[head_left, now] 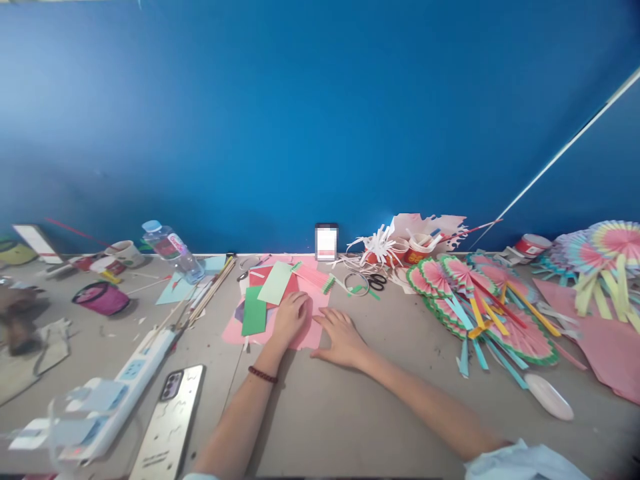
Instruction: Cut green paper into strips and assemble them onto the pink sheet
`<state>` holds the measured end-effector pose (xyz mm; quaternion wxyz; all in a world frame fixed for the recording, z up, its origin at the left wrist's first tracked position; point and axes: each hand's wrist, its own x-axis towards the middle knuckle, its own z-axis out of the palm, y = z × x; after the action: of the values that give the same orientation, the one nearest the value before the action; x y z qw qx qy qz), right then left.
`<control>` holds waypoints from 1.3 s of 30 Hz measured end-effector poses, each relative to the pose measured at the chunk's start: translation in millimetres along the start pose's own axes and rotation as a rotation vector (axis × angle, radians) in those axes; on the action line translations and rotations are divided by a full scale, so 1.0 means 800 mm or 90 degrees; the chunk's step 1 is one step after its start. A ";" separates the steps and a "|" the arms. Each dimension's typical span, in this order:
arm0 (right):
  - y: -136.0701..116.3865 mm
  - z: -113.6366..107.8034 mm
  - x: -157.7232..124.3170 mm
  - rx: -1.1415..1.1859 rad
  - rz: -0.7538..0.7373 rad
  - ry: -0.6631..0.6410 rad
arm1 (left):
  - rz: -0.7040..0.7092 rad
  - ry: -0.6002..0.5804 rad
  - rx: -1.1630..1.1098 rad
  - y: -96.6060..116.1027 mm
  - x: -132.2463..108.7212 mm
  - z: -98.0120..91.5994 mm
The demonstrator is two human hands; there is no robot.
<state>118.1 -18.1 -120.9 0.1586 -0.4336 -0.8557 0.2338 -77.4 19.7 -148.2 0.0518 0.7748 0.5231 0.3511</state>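
My left hand (pixel 290 319) lies on a pink paper sheet (pixel 314 333) in the middle of the table, its fingers curled down against the paper. My right hand (pixel 341 339) rests flat beside it, fingers spread, touching the sheet's right edge. On the same pile lie a dark green strip (pixel 254 312), a pale green piece (pixel 275 283) and a pleated pink strip (pixel 314 275). A beaded bracelet (pixel 263 375) is on my left wrist.
Several folded paper fans (pixel 480 307) lie to the right, with scissors (pixel 377 281) and paper cups (pixel 405 250) behind. To the left are a phone (pixel 170 420), a power strip (pixel 107 400), wooden sticks (pixel 210 297), a water bottle (pixel 173 250) and a pink tape roll (pixel 100 298).
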 end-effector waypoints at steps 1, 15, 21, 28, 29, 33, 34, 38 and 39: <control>0.002 0.001 0.002 -0.008 -0.007 0.006 | -0.008 -0.005 -0.009 -0.002 0.000 -0.001; 0.013 -0.001 0.012 0.038 -0.014 0.047 | -0.084 -0.016 -0.112 -0.001 0.008 -0.021; 0.027 0.003 0.019 0.013 -0.057 0.125 | -0.081 -0.062 -0.122 0.006 0.013 -0.037; 0.051 0.015 0.027 -0.008 -0.157 0.217 | -0.148 -0.126 -0.164 0.009 0.015 -0.049; 0.053 0.017 0.028 -0.008 -0.174 0.220 | -0.168 -0.127 -0.169 0.009 0.014 -0.049; 0.057 0.018 0.030 0.052 -0.186 0.276 | -0.232 -0.133 -0.191 0.006 0.014 -0.050; 0.057 0.014 0.029 0.080 -0.173 0.299 | -0.235 -0.135 -0.199 0.005 0.015 -0.050; 0.049 -0.014 0.023 0.172 -0.094 0.328 | -0.232 -0.131 -0.235 0.000 0.015 -0.051; 0.046 -0.022 0.022 0.183 -0.082 0.329 | -0.238 -0.125 -0.247 -0.002 0.015 -0.051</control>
<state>141.4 19.8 -124.6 0.4451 -0.3971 -0.7708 0.2237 -100.2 18.9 -112.7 0.3133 0.6711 0.5723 0.3519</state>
